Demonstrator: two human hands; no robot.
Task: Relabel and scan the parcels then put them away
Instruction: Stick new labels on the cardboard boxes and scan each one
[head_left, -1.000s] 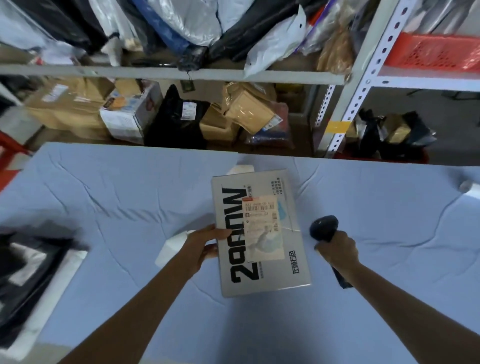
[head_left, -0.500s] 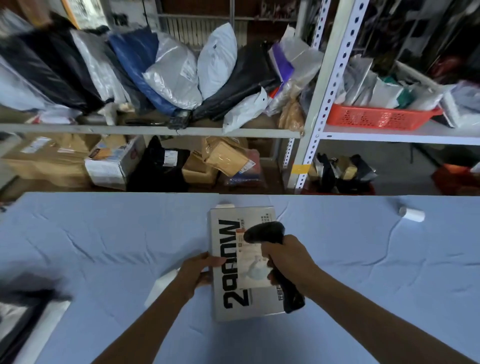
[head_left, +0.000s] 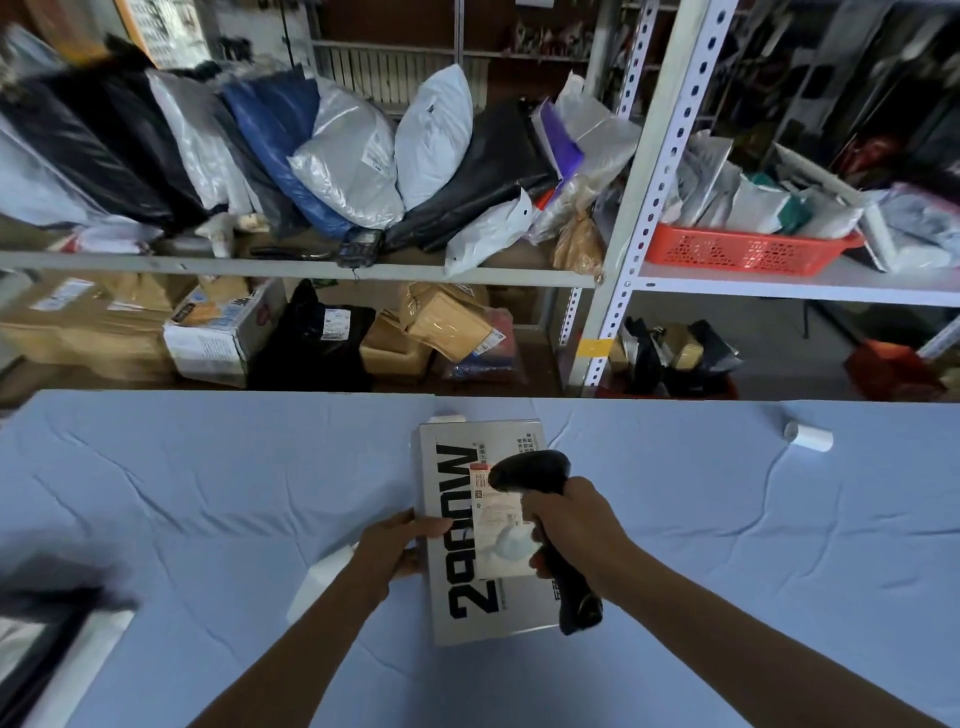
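Scan step: my right hand (head_left: 576, 530) grips the black barcode scanner (head_left: 530, 470), its head over the shipping label (head_left: 501, 535) on the grey parcel (head_left: 457, 597), which lies flat mid-table (head_left: 208, 493), toward the table's far edge. My left hand (head_left: 395, 545) pinches the parcel's left edge (steadying it). Next, probably: confirm the read, park the scanner on the table, carry the parcel to the shelving (head_left: 260, 264) beyond the table.

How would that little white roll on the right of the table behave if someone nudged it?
The white roll lies on its side, so it would probably roll. It looks small and papery, likely light. The creased blue cloth might slow it.
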